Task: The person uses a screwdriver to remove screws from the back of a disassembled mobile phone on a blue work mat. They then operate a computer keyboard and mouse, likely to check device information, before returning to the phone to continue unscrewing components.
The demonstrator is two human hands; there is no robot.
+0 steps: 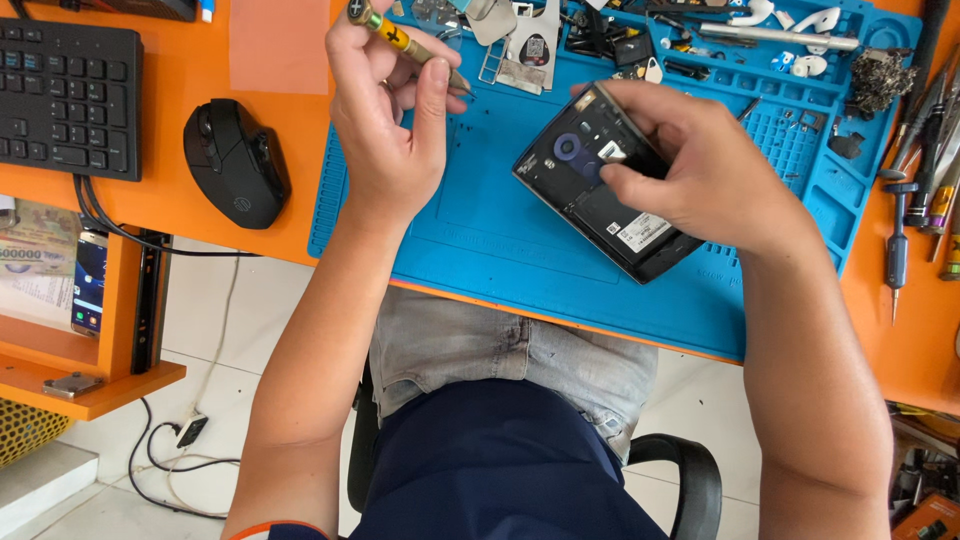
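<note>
My left hand (385, 110) is closed around a small yellow-and-black screwdriver (400, 40), its tip pointing right and down over the blue mat. My right hand (690, 165) grips an opened black phone (595, 180) with its back cover off, tilted above the blue silicone work mat (500, 240). My right thumb rests on the phone's inner frame near a round blue part. A white label shows on the phone's lower end. The screwdriver tip is apart from the phone, to its left.
A black mouse (235, 160) and a black keyboard (65, 95) lie on the orange desk at left. Small parts, metal shields and white pieces fill the mat's top trays (700, 40). Screwdrivers (915, 190) lie at the right edge. A phone (88, 285) sits on a lower shelf.
</note>
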